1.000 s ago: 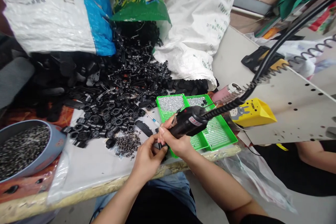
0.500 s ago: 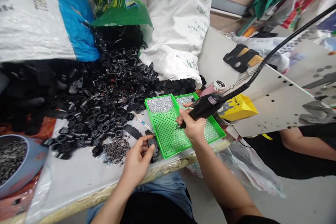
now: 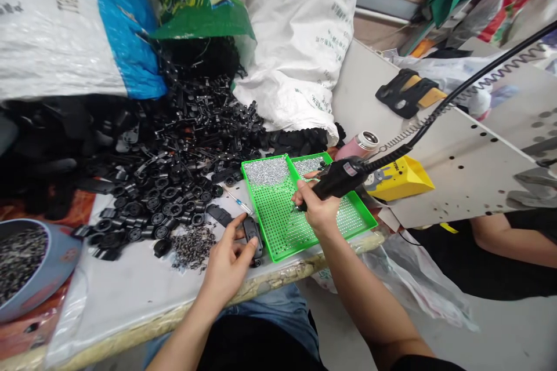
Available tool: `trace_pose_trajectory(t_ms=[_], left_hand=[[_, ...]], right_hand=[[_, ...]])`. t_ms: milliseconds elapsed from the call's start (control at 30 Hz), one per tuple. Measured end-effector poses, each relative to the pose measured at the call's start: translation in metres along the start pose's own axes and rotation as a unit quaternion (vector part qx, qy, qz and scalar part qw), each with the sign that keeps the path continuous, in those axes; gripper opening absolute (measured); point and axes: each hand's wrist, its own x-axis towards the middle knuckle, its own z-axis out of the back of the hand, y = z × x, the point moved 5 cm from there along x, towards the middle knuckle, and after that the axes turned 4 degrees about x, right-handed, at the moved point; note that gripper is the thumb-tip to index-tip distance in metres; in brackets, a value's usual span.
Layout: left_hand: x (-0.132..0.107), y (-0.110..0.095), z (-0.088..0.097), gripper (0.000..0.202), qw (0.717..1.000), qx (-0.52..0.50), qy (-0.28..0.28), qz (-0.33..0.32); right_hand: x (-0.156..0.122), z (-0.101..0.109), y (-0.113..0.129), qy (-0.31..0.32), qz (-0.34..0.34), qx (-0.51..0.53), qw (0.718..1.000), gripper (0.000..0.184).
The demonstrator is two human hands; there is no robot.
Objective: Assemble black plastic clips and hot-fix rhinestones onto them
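Note:
My left hand (image 3: 232,252) is closed on a small black plastic part (image 3: 252,236) at the table's front, just left of the green tray (image 3: 264,231). Thumb and fingers grip the part along its length. In my right hand (image 3: 319,206) is a black corded electric screwdriver (image 3: 337,178), held over the tray with its tip pointing down to the left; the tip itself is hard to make out. Silver screws (image 3: 266,171) fill the tray's far compartments. Beside my left hand lie a flat black piece (image 3: 219,215) and a thin blue-banded tool (image 3: 238,201).
Black plastic parts (image 3: 174,185) are heaped on the left, with a pile of tiny pieces (image 3: 194,245) before them. A blue bowl (image 3: 65,249) stands far left. Sacks (image 3: 300,40) rise behind. A pink flask (image 3: 354,146) and yellow box (image 3: 402,178) are right. Another person's arm (image 3: 507,240) shows.
My left fingers have shifted slightly on the black part, whose face now shows more. The screwdriver stays over the tray in my right hand. The view has moved a little.

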Motion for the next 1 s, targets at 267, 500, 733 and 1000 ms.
trace_pose_trajectory(t_ms=[267,500,733,1000], left_hand=[[-0.002,-0.004,0.000,0.061,1.000,0.013,-0.002,-0.009],[-0.003,-0.005,0.000,0.058,0.999,0.008,-0.001,-0.031],[0.001,0.001,-0.001,0.062,0.997,-0.070,-0.003,-0.025],[-0.002,-0.008,0.002,0.057,0.998,-0.052,0.036,-0.030]], right_hand=[[-0.043,-0.034,0.038,0.133,-0.033,0.067,0.988,0.023],[-0.076,-0.057,0.026,0.220,-0.092,0.048,0.970,0.025],[-0.088,-0.058,0.016,0.251,-0.092,0.011,0.963,0.030],[-0.076,-0.046,0.032,0.240,-0.045,0.047,0.968,0.025]])
